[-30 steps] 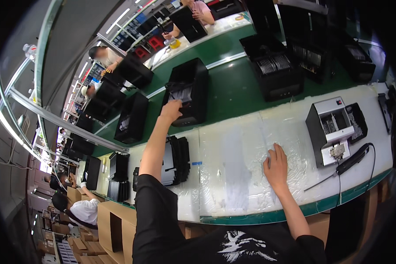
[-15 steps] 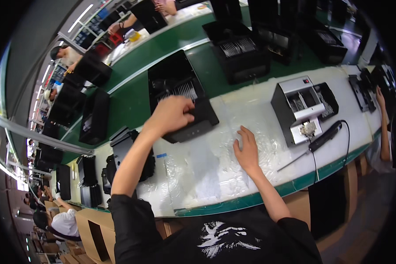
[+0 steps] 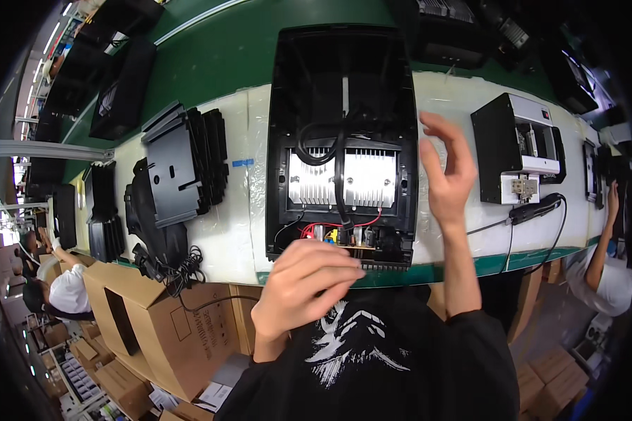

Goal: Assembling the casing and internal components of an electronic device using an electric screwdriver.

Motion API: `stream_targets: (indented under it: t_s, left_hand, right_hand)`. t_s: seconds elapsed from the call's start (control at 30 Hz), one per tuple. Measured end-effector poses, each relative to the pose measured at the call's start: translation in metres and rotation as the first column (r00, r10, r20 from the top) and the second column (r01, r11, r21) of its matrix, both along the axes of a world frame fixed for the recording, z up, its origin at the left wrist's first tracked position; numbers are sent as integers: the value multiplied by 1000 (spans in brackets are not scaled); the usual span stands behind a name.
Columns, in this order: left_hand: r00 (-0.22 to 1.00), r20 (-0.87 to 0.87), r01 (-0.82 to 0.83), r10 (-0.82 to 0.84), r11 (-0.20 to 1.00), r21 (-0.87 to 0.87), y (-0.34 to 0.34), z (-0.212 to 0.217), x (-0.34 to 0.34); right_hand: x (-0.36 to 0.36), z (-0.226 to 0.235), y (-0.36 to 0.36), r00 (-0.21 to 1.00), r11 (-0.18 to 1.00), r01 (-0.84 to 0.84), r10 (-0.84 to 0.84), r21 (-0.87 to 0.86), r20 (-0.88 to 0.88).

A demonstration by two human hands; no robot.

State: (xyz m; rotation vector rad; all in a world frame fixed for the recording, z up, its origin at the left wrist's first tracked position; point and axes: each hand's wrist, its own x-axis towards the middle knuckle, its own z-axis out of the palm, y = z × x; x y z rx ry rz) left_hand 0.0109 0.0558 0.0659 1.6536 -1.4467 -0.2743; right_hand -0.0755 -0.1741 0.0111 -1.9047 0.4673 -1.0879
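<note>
A long black plastic housing (image 3: 393, 84) lies open in front of me, its near end at the bench edge. Inside it are two silvery finned heat sinks (image 3: 369, 181), a black cable (image 3: 340, 158) looped over them, and a small circuit board (image 3: 361, 238) with red wires at the near end. My left hand (image 3: 305, 288) is at that near end, fingers loosely bent and apart from the thumb, partly covering the edge; whether it touches is unclear. Beside the housing's right wall, my right hand (image 3: 448, 168) is open with curved fingers and holds nothing.
Stacked black plastic plates (image 3: 172, 168) stand left, near a coiled black cord (image 3: 186, 266). A silver-and-black machine (image 3: 519, 151) and a black-handled corded tool (image 3: 537, 209) are at right. Cardboard boxes (image 3: 154, 316) stand below the bench; a co-worker's arm (image 3: 600, 245) shows far right.
The black housing has come from the green far strip to the near bench edge, directly before me. My left hand has drawn back to its near end; my right hand is now beside its right wall.
</note>
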Motion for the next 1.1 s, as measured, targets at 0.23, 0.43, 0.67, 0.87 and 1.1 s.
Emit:
stream_targets:
  t_s: [0.23, 0.43, 0.67, 0.87, 1.1]
  left_hand:
    - [919, -26, -392, 393, 919, 45, 7, 3, 17]
    - [973, 77, -223, 218, 972, 67, -5, -10, 18]
    - [981, 92, -179, 170, 978, 105, -7, -11, 28]
    - [984, 138, -121, 109, 989, 81, -13, -11, 39]
    - [990, 143, -27, 11, 993, 112, -18, -7, 43]
  right_hand:
    - [64, 34, -11, 845, 845, -455, 310, -281, -435]
    - [70, 50, -7, 744, 753, -590, 367, -291, -559]
    - [18, 112, 8, 985, 628, -170, 119, -760, -123]
    - [-41, 135, 38, 957, 592, 72, -269, -802, -112]
    - [-116, 90, 22, 681, 964, 105, -250, -246, -688]
